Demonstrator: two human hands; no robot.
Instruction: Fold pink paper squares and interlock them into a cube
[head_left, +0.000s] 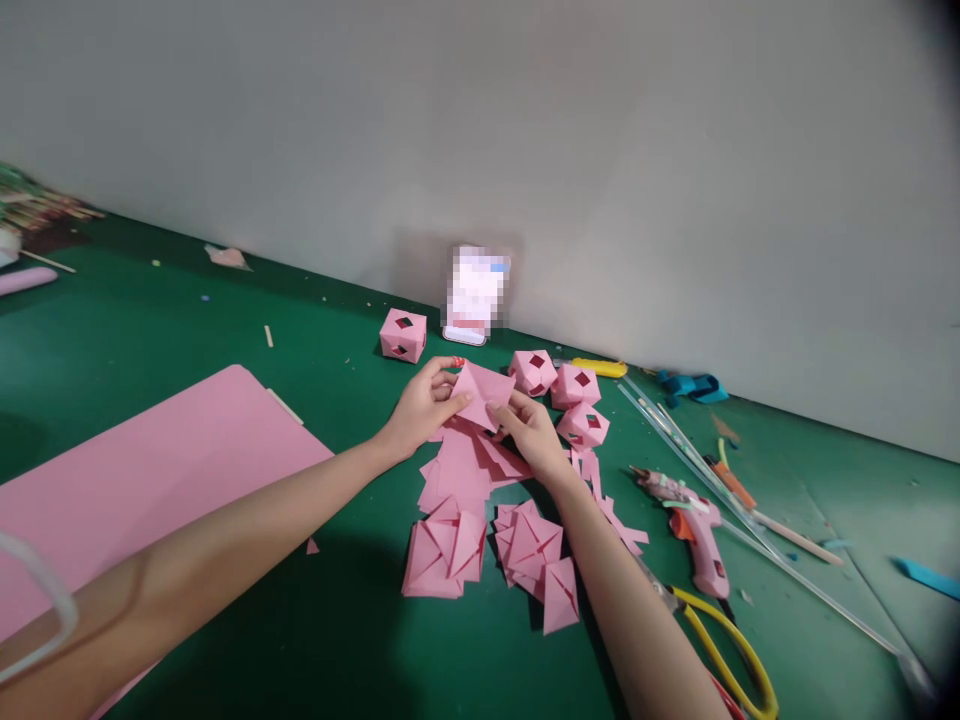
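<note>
Nearest, bottom R, yellow-handled scissors [763, 672] lay on the green counter [337, 640], partly hid by the R forearm. A white cord [71, 610], blurred, looped over the L forearm at bottom L. A big pink sheet [150, 450] lay flat on the L side, partly under that arm.

Btwn the arms were 2 piles of folded pink squares, L pile [446, 550] & R pile [532, 545], set side by side w/ a small gap. Glue gun [697, 530] lay on its side R of the R forearm, nozzle twd the boxes; clear glue sticks [652, 415] ran diag. beyond it. Cut strips [619, 520] lay just beside the R forearm.

Past the piles, a loose stack of pink paper [457, 470] sat under the hands. Just above it, L hand [424, 405] & R hand [532, 430] both gripped a creased pink square [484, 393], L hand at its L side, R hand at its R & lower edge, thumbs on the face twd the wearer.

Farther, 3 pink boxes [576, 387] w/ diamond holes were clustered R of the square; 1 more box [403, 335] stood apart, L of the phone [476, 295]. Phone leaned upright on the wall [480, 120], screen lit but pixelated. Yellow knife [600, 368] lay behind the 3 boxes, blue ribbon [694, 387] farther R.
</note>
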